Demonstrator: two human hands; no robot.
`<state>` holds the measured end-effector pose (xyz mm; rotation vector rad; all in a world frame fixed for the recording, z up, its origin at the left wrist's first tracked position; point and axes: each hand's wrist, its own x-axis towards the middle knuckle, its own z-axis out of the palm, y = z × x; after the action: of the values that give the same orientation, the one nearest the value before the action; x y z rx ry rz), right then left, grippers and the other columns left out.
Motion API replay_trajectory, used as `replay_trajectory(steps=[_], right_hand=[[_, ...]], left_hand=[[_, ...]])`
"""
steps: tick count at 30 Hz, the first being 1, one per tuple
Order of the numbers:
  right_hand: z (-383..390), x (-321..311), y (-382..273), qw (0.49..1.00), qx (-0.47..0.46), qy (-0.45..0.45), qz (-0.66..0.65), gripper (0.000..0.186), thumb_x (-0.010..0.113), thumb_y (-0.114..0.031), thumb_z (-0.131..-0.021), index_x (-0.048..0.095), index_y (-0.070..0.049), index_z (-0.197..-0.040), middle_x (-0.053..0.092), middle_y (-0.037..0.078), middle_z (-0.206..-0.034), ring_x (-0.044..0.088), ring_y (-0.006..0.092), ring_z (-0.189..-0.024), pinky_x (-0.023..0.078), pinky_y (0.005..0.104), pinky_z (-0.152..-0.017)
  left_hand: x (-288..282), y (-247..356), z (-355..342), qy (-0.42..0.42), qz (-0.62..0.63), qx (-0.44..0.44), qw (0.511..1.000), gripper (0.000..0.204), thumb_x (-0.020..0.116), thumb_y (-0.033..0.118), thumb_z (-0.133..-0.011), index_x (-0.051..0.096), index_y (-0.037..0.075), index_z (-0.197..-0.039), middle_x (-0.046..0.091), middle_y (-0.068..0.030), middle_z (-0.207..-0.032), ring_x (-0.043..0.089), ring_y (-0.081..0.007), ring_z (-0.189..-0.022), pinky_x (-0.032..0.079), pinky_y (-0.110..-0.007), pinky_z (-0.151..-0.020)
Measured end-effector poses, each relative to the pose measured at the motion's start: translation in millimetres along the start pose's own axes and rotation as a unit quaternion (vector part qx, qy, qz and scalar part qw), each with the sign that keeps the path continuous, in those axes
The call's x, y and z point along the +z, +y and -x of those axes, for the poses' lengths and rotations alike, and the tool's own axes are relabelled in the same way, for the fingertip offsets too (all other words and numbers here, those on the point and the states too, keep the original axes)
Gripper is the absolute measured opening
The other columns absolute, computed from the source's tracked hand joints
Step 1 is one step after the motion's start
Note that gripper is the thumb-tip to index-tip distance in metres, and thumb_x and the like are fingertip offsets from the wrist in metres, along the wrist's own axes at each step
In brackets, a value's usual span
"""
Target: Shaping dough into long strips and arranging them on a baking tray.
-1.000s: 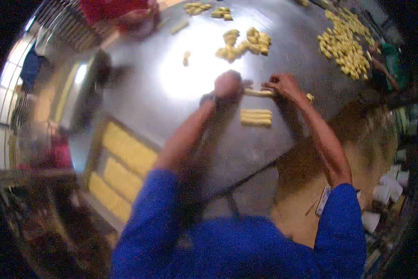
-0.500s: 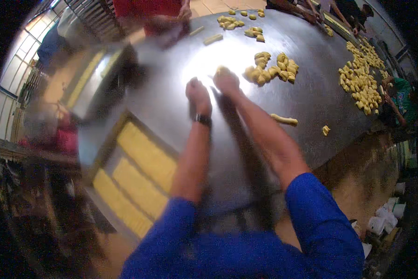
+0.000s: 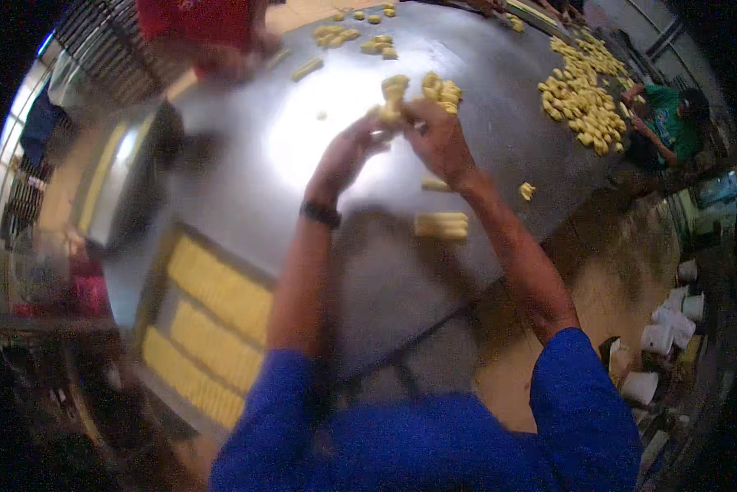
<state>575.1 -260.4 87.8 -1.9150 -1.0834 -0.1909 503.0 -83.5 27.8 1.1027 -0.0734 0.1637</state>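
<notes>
On the steel table [image 3: 499, 131], my right hand [image 3: 434, 135] has its fingers bent round a lump of yellow dough [image 3: 391, 111] at the near edge of a dough cluster [image 3: 440, 90]. Just left of it, my left hand [image 3: 344, 156] reaches toward the same lump, its fingers curved and blurred; whether they grip it is unclear. Nearer me lie a rolled dough stick [image 3: 434, 185], a row of several sticks [image 3: 440, 225] and a small scrap [image 3: 526, 191].
A tray of yellow strips [image 3: 157, 299] sits at lower left, a long metal pan [image 3: 118, 176] beyond it. A large dough heap [image 3: 581, 107] is at right, beside a green-shirted person [image 3: 676, 123]. A red-shirted person [image 3: 196, 33] stands at top left. White containers [image 3: 663, 336] are below right.
A second ago my hands were apart over a dough stick; they moved together and up to the cluster. That stick now lies behind my right wrist. The camera view has shifted.
</notes>
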Motion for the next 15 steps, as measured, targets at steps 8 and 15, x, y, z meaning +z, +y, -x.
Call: replay_trajectory(steps=[8, 15], right_hand=[[18, -53, -6, 0.932, -0.238, 0.103, 0.253, 0.027, 0.068, -0.01, -0.088, 0.064, -0.006, -0.114, 0.068, 0.012, -0.102, 0.069, 0.0296, -0.089, 0.057, 0.0379, -0.078], [32, -74, -3, 0.874, 0.232, -0.111, -0.413, 0.036, 0.067, -0.023, -0.095, 0.061, 0.002, -0.122, 0.071, 0.013, -0.103, 0.07, 0.0216, -0.093, 0.057, 0.0335, -0.091]], left_hand=[[60, 21, -10, -0.013, -0.163, 0.07, 0.984, 0.035, 0.061, 0.029, -0.1, 0.065, -0.003, -0.114, 0.072, -0.0119, -0.1, 0.07, -0.0181, -0.089, 0.057, -0.032, -0.082], [81, 18, -13, -0.033, -0.26, 0.097, 0.96, 0.032, 0.064, 0.027, -0.098, 0.067, -0.001, -0.113, 0.071, -0.0105, -0.101, 0.067, -0.0167, -0.09, 0.054, -0.03, -0.085]])
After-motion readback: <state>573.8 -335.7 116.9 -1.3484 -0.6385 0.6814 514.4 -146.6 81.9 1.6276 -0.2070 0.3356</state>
